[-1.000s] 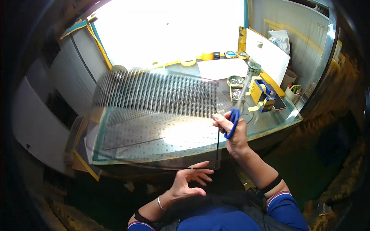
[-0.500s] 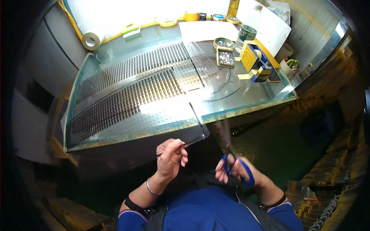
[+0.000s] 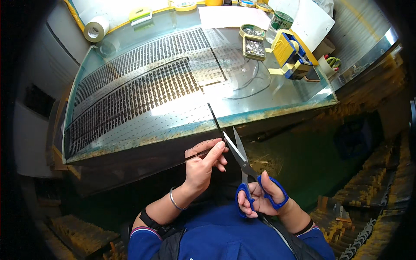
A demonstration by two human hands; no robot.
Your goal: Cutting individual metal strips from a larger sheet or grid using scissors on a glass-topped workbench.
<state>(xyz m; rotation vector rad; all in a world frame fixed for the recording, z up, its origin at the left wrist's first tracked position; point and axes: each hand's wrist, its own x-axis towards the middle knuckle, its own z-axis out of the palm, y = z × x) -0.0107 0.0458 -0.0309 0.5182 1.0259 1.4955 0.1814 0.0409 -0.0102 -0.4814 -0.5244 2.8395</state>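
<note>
A clear film sheet [image 3: 167, 93] printed with rows of small dark marks lies over the glass tabletop [image 3: 286, 93] and overhangs its front edge. My left hand [image 3: 200, 168] pinches the overhanging corner between thumb and fingers, by a black border strip [image 3: 214, 115]. Blue-handled scissors [image 3: 245, 167] are in my right hand [image 3: 268, 201], thumb in one loop and fingers in the other. Their blades stand apart and point away from me. One blade tip reaches the film's border just beyond my left thumb; whether it touches the film I cannot tell.
Right of the film are two small trays of tiny pieces [image 3: 254, 47], a yellow-and-blue tape dispenser [image 3: 291, 54] and a bottle [image 3: 279, 24]. A white tape roll [image 3: 96, 29] stands at the far left. A cup [image 3: 326, 65] holds green-handled scissors at the right.
My left hand has shifted right and farther out along the film's edge. The scissors have come left, up to the black strip, with their blades spread. The view has tilted slightly downward.
</note>
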